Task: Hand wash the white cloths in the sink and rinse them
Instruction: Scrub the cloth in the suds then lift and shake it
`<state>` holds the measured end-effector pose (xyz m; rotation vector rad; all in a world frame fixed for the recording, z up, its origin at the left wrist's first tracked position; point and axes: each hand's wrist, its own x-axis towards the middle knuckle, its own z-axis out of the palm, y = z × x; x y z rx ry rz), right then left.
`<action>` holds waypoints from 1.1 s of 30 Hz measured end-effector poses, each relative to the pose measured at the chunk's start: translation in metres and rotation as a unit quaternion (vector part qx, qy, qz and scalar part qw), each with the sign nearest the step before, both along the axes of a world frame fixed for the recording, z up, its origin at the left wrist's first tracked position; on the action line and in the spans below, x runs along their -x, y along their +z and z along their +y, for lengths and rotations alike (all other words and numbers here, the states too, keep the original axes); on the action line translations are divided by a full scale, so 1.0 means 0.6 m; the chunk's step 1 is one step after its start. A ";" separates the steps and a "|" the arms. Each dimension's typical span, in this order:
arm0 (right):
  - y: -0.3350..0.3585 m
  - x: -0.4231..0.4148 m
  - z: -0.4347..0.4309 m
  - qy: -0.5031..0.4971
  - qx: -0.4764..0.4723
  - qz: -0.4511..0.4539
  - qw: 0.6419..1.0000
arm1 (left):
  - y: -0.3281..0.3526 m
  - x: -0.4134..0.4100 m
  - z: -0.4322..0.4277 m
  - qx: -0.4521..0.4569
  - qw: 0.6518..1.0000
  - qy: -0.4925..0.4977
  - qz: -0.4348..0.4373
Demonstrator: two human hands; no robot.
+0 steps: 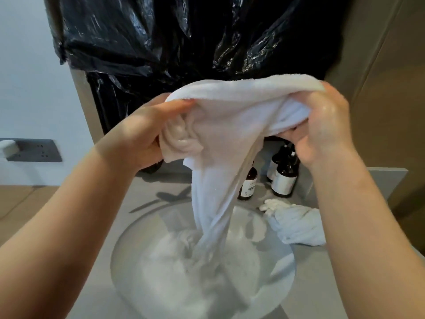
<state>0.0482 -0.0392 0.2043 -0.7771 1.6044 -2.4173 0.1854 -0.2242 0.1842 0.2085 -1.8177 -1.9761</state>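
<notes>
White cloth (230,116) hangs between my two hands above the sink (135,240). In the head view its top edge is stretched left to right. From there its long axis runs straight down, and the lower end trails into the foamy water, where the soaking cloths (174,268) lie bunched. My left hand (147,134) grips a wad of it, fingers curled round the bunch. My right hand (322,125) pinches the top edge at the right, thumb over and fingers folded under. Both hands look wet.

I take this to be the scrubbing step, with one stretch of fabric drawn taut for rubbing. The next move calls for bringing my hands together so fabric rubs on fabric, with the tail kept over the basin so drips fall in.

On the desk (315,291), just right of the sink, lies a twisted cloth (299,224), apparently wrung. Beyond it stand brown bottles (285,178). Black plastic sheeting (161,38) hangs at the far side.
</notes>
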 end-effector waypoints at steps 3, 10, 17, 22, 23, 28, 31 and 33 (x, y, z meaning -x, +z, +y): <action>-0.018 0.012 0.002 -0.015 -0.018 0.007 1.000 | -0.019 -0.007 0.001 0.017 0.999 0.027 -0.044; -0.188 0.047 0.001 0.020 -0.352 0.002 0.936 | -0.162 -0.004 -0.001 0.082 0.951 0.043 -0.294; -0.350 0.062 -0.019 0.132 -0.583 0.098 0.795 | -0.305 0.017 -0.037 0.209 0.828 -0.101 -0.510; -0.414 0.071 -0.044 0.127 -0.645 0.147 0.739 | -0.360 0.038 -0.074 0.119 0.870 -0.064 -0.475; -0.429 0.075 -0.051 0.100 -0.627 0.155 0.757 | -0.377 0.043 -0.083 0.063 0.893 -0.025 -0.444; -0.539 0.066 -0.061 -0.099 -0.574 0.280 0.763 | -0.493 0.075 -0.067 -0.005 0.919 0.179 -0.352; -0.610 0.044 -0.068 -0.088 -0.647 0.222 0.724 | -0.552 0.083 -0.029 0.076 0.889 0.161 -0.422; -0.616 0.026 -0.088 -0.023 -0.714 0.160 0.682 | -0.578 0.083 -0.011 0.214 0.861 0.149 -0.436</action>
